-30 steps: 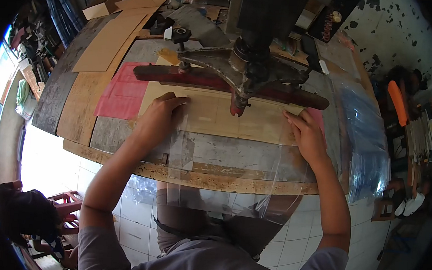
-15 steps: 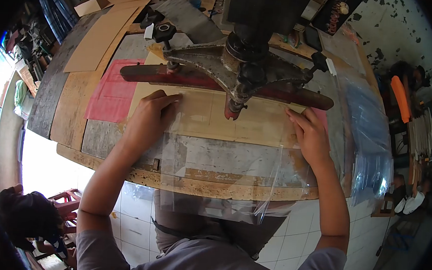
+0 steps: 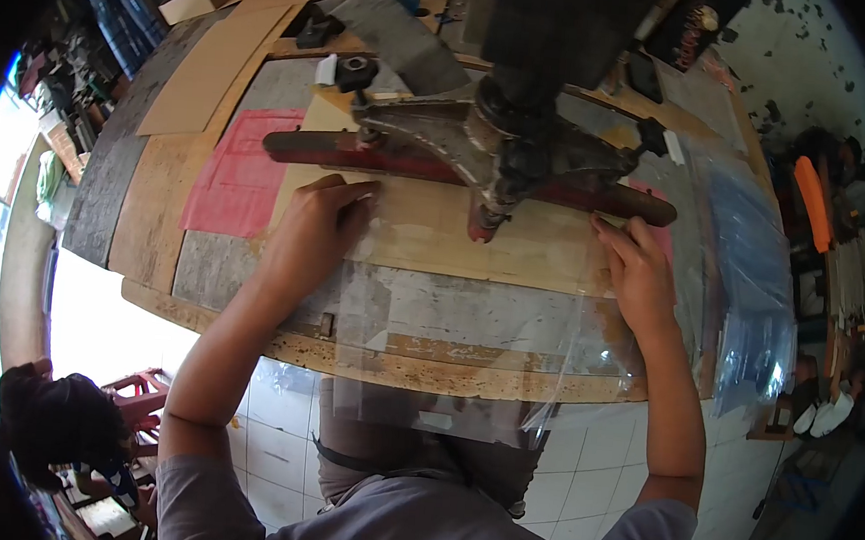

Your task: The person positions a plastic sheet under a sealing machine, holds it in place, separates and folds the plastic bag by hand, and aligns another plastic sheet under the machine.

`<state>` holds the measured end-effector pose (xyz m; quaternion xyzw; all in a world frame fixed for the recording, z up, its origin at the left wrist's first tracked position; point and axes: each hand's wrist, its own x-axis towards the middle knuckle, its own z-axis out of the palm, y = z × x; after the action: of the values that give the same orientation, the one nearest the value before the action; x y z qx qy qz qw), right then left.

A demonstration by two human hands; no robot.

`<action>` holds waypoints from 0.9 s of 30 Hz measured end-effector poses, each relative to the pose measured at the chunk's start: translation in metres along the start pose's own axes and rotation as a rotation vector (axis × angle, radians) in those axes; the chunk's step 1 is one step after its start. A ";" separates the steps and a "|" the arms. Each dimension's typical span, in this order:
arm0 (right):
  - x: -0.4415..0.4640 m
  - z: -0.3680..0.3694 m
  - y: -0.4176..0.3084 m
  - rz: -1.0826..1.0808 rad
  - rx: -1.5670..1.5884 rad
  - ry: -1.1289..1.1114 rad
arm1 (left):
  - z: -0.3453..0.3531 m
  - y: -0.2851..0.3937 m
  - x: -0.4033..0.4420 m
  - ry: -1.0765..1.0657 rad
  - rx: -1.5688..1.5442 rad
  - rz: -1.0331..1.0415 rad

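Note:
A clear plastic sheet [image 3: 459,317] lies over the yellowish sheet and hangs past the table's front edge. My left hand [image 3: 323,224] pinches its far left corner, and my right hand [image 3: 638,266] pinches its far right corner. Between and just beyond my hands is the long dark red bar [image 3: 415,161] of a metal press [image 3: 517,140]. The yellowish sheet [image 3: 455,233] runs beneath the bar. Pink material [image 3: 241,181] shows on the left, with a small part at the right end.
Brown cardboard [image 3: 205,79] lies at the back left. A stack of clear plastic [image 3: 754,262] hangs over the table's right side. Another person [image 3: 66,425] is at the lower left, near a red stool. Shelves with stacked items stand at the right.
The view has shifted slightly. Both hands keep hold of the clear plastic sheet in nearly the same place near the bar; its hanging lower edge has shifted and its folds look different.

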<state>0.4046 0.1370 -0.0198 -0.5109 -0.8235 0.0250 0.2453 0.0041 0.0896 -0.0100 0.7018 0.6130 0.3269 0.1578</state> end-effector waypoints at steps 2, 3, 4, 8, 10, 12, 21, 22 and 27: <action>-0.001 0.003 0.004 -0.026 -0.023 0.004 | -0.003 0.001 -0.001 0.002 0.018 -0.014; 0.000 0.004 0.004 -0.044 -0.022 0.011 | -0.001 -0.002 -0.002 0.008 0.032 -0.008; 0.001 0.003 0.003 -0.061 -0.022 0.018 | 0.001 -0.005 -0.002 0.012 0.044 0.000; 0.002 0.003 0.000 -0.061 -0.024 0.012 | 0.005 -0.016 -0.002 0.050 0.032 0.076; 0.001 0.002 0.000 -0.056 -0.034 -0.001 | 0.003 -0.013 -0.002 0.035 0.004 0.059; 0.000 0.001 -0.001 -0.062 -0.045 -0.004 | 0.004 -0.015 -0.002 0.037 -0.013 0.056; 0.001 -0.003 -0.005 -0.093 -0.094 0.007 | 0.004 -0.015 -0.002 0.031 -0.019 0.038; 0.001 -0.003 -0.006 -0.075 -0.094 -0.005 | 0.004 -0.014 -0.001 0.028 -0.018 0.036; 0.002 -0.002 -0.005 -0.111 -0.095 0.027 | 0.005 -0.016 0.000 0.039 -0.023 0.037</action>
<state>0.4011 0.1358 -0.0163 -0.4757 -0.8476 -0.0348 0.2327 -0.0049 0.0935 -0.0241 0.7046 0.5992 0.3501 0.1479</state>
